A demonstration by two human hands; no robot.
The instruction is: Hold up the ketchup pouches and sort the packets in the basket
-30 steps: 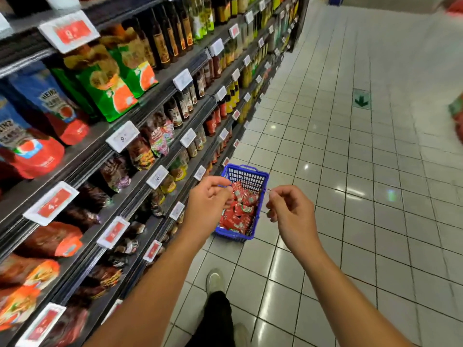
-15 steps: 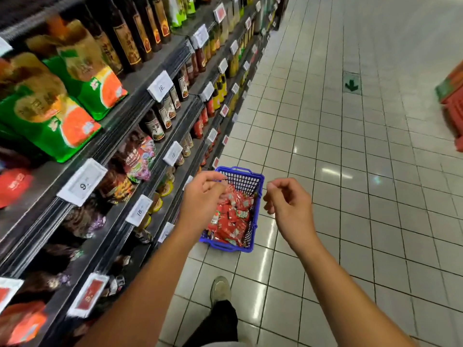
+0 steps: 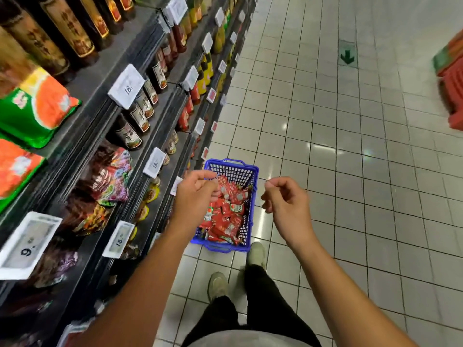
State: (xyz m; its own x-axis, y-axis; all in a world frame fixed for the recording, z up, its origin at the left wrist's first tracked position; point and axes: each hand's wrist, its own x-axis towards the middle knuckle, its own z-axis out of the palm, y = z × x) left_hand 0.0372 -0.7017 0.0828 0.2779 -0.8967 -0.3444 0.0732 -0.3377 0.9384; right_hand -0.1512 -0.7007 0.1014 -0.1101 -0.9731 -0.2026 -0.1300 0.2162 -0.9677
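Observation:
A blue plastic basket filled with small red sauce sachets sits low in front of my feet, close to the floor. My left hand is above the basket's left rim, with the fingers curled and the thumb pressed to the forefinger. My right hand is just right of the basket in the same pinch. Each hand seems to hold a very thin cord that runs to the basket, but the cord is barely visible.
Dark shelves on my left hold sauce bottles, green-and-orange pouches, packets and white price tags. The aisle ahead and to the right has a white tile floor with a green arrow marker. A red stack stands at the far right.
I have walked forward along the shelves, which have slid past on the left. The basket has stayed under my hands, and both hands have kept the same pinch.

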